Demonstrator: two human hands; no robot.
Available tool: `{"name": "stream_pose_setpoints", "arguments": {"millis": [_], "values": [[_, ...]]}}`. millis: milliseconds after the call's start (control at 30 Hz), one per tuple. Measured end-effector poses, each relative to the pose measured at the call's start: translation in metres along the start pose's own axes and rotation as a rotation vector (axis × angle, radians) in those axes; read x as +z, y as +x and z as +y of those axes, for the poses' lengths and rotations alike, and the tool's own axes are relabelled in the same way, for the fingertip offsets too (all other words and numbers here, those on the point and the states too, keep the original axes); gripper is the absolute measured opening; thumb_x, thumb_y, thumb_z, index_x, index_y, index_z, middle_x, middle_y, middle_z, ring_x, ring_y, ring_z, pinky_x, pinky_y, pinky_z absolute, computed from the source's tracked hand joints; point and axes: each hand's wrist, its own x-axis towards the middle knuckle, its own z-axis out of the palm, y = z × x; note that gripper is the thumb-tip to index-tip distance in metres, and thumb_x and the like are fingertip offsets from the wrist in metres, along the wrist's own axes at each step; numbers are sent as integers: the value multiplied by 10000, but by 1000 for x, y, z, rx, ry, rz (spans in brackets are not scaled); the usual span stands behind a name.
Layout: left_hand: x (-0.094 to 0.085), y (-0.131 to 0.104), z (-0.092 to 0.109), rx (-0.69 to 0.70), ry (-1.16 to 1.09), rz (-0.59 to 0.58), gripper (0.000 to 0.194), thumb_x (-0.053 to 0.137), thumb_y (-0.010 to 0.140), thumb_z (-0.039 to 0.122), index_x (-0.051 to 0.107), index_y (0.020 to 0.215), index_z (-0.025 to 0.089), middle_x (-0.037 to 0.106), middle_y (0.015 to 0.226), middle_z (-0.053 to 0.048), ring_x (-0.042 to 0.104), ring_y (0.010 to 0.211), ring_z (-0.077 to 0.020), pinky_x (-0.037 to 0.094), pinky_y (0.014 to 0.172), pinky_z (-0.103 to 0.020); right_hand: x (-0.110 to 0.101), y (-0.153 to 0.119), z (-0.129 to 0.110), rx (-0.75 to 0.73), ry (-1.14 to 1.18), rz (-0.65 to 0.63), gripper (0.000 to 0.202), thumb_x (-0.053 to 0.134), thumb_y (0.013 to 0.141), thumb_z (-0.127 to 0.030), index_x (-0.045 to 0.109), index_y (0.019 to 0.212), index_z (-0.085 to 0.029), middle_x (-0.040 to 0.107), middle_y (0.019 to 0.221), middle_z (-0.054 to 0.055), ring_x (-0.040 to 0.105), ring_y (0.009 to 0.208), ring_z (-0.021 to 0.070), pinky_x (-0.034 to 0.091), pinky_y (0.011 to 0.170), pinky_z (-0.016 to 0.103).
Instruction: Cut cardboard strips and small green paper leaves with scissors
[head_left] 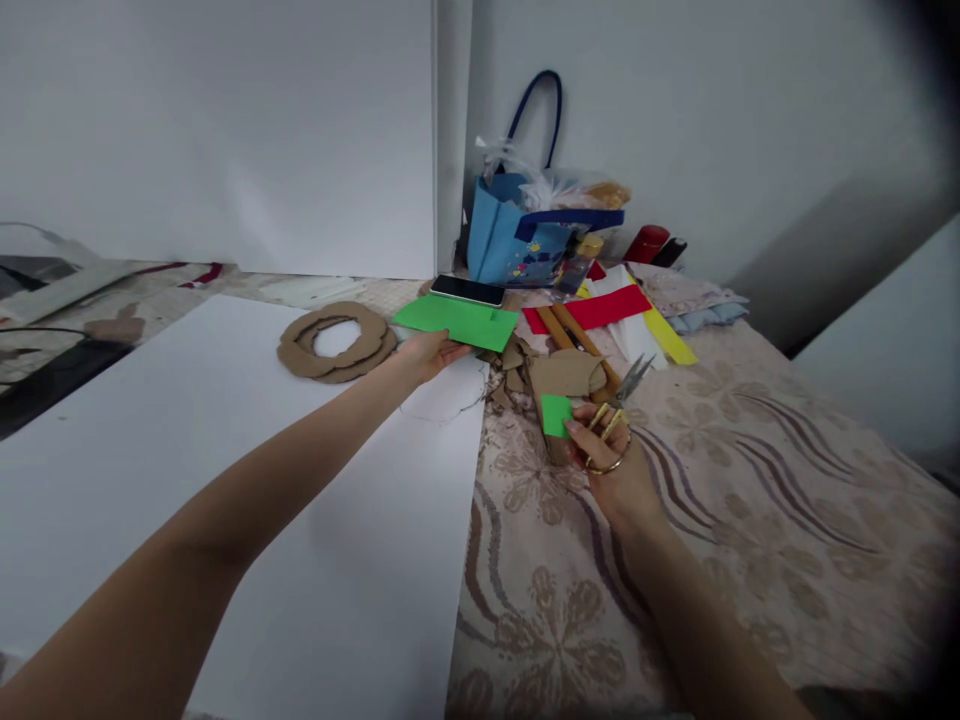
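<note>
Phone (466, 290) overlaps green sheet (450, 318); blue bag (491, 235) behind.

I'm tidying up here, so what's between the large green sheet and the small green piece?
In the head view, brown cardboard scraps and part of a larger cardboard piece lie between the large green sheet and the small green piece.

blue bag (491, 235) upright; phone (466, 290) in front; red cylinder (646, 243) nearby; floral tablecloth (750, 500) beneath
</note>
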Motion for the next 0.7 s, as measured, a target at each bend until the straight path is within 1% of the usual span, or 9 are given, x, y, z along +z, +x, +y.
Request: {"name": "stream_pose_setpoints", "arguments": {"millis": [100, 167, 233, 333, 433, 567, 600, 667, 700], "values": [[1, 2, 4, -34, 67, 32, 161, 410, 869, 52, 557, 904, 107, 641, 694, -96, 649, 641, -157, 555, 614, -255, 3, -2, 4, 1, -11, -27, 278, 743, 657, -271, 527, 824, -218, 486, 599, -71, 445, 433, 72, 292, 381, 203], [2, 1, 4, -23, 92, 46, 166, 408, 860, 29, 549, 895, 109, 634, 653, -82, 642, 598, -143, 548, 592, -239, 3, -3, 5, -1, -24, -39, 268, 739, 669, -267, 527, 825, -215, 487, 601, -68, 457, 441, 75, 294, 380, 202], [1, -5, 1, 32, 99, 50, 147, 428, 852, 24, 531, 866, 128, 633, 641, -63, 641, 584, -128, 549, 607, -231, 2, -4, 6, 2, -42, -37, 257, 735, 680, -264, 532, 828, -211, 494, 610, -63, 471, 452, 78, 297, 382, 201], [-1, -19, -2, 159, 87, 19, 117, 455, 866, 66, 478, 795, 156, 644, 662, -53, 665, 638, -126, 554, 676, -241, 0, -3, 8, 6, -63, -33, 259, 736, 685, -273, 535, 837, -212, 502, 608, -61, 468, 448, 83, 298, 381, 204], [1, -24, 1, 265, 75, -26, 134, 476, 879, 113, 439, 764, 170, 654, 687, -44, 677, 687, -128, 547, 720, -253, -1, -3, 10, 20, -93, -44, 258, 731, 695, -293, 543, 854, -215, 512, 594, -58, 455, 448, 88, 308, 387, 208], [12, -5, 14, 429, 85, -96, 105, 489, 888, 153, 464, 787, 170, 633, 684, -20, 665, 694, -121, 530, 712, -245, 0, -7, 11, 56, -108, -78, 243, 715, 718, -309, 552, 874, -220, 501, 566, -61, 438, 447, 84, 304, 388, 201], [15, 2, 16, 436, 84, -97, 81, 482, 893, 156, 482, 813, 168, 630, 700, -21, 660, 710, -120, 524, 719, -242, 0, -7, 11, 63, -103, -87, 244, 714, 718, -311, 549, 874, -222, 496, 562, -63, 435, 445, 83, 300, 386, 198], [20, 17, 18, 364, 73, -50, 58, 461, 907, 163, 519, 906, 157, 633, 787, -37, 647, 778, -119, 512, 756, -245, 1, -8, 11, 78, -99, -91, 248, 715, 715, -314, 544, 872, -226, 497, 566, -64, 442, 450, 82, 304, 386, 194], [22, 23, 17, 315, 77, -39, 101, 466, 908, 180, 533, 976, 147, 635, 871, -56, 637, 833, -132, 510, 779, -270, 1, -8, 10, 86, -103, -88, 252, 717, 710, -316, 542, 868, -226, 498, 568, -64, 447, 451, 83, 307, 386, 193]]}}
